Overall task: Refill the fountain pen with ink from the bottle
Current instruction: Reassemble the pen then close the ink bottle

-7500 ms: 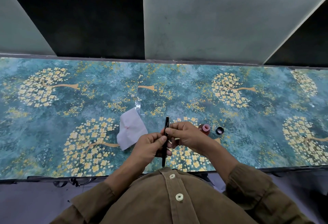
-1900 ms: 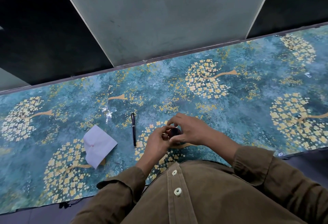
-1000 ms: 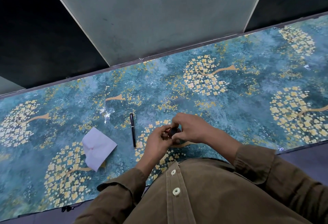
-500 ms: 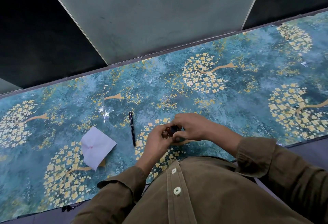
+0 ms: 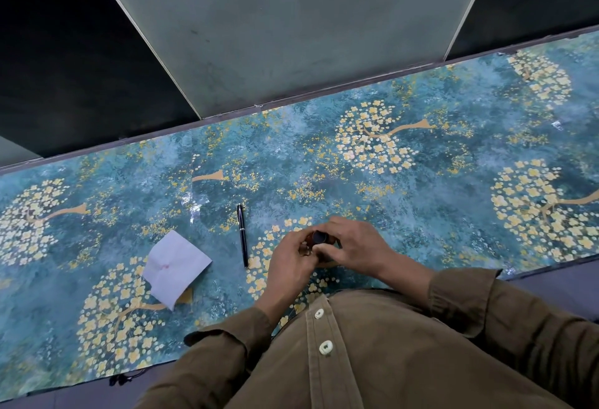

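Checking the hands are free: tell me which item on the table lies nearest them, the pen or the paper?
The black pen, just left of the left hand; the white paper lies farther left.

A folded white paper (image 5: 176, 267) with a small pink stain lies on the surface (image 5: 421, 188), whose teal covering is printed with yellow blossom trees. A pale grey panel (image 5: 291, 26) rises behind its far edge, flanked by dark panels (image 5: 81, 68).
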